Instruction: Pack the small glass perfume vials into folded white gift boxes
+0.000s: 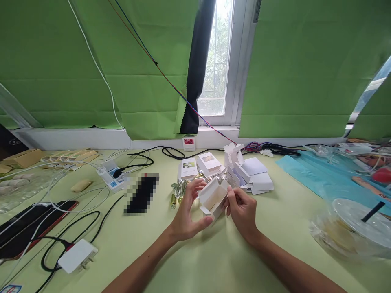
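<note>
A small white cardboard box (pixel 214 200) with its flaps raised is tilted towards me above the table, and I can see into its bare inside. My left hand (pixel 187 215) cradles its left side, thumb at the lower edge and fingers curled round the far end. At the right edge, my right hand (pixel 243 209) pinches the box wall between thumb and bent fingers. Just behind lie small shiny glass vials (pixel 181 188), partly hidden by my left hand. Closed white boxes with picture labels (pixel 188 168) stand beyond them. To the right is a pile of flattened white cartons (pixel 256 173).
A power strip (pixel 111 176), black cables, a white charger (pixel 77 256) and a phone (pixel 36 228) lie left. A blurred-out dark object (pixel 142 194) rests nearer the middle. At right are a lidded plastic cup (pixel 351 228) with a straw and blue plastic sheeting (pixel 308 173).
</note>
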Demonstrator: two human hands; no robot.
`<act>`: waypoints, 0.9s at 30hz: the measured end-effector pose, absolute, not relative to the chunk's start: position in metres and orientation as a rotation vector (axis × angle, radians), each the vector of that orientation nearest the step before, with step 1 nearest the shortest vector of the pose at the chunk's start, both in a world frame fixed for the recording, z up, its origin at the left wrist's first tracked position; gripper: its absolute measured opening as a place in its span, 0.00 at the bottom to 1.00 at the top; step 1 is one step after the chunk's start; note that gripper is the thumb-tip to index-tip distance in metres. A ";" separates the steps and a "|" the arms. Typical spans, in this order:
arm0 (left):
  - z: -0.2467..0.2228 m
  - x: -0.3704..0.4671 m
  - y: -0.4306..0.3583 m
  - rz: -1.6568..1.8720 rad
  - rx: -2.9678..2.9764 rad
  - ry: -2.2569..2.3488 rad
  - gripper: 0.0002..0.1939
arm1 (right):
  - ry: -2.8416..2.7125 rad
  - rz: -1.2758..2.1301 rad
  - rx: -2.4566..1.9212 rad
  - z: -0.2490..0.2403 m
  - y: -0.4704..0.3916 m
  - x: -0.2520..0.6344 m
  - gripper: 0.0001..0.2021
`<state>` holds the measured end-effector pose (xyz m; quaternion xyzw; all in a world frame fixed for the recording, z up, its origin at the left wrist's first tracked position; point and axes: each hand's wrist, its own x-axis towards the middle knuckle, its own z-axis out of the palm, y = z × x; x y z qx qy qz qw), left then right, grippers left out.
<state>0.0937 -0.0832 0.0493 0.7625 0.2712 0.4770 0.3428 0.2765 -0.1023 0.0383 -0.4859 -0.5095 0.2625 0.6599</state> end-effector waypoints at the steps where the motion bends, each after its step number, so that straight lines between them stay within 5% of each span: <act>1: 0.048 0.094 -0.084 1.231 2.008 0.755 0.41 | -1.150 0.598 -1.093 0.038 -0.102 0.276 0.21; 8: 0.048 0.099 -0.086 1.176 2.077 1.015 0.37 | -1.181 0.572 -1.075 0.031 -0.101 0.276 0.20; 13: 0.050 0.099 -0.083 1.219 2.081 1.067 0.34 | -1.272 0.336 -1.063 0.031 -0.100 0.276 0.10; 27: 0.048 0.098 -0.078 1.295 2.017 1.079 0.34 | -1.365 0.210 -1.059 0.030 -0.103 0.272 0.11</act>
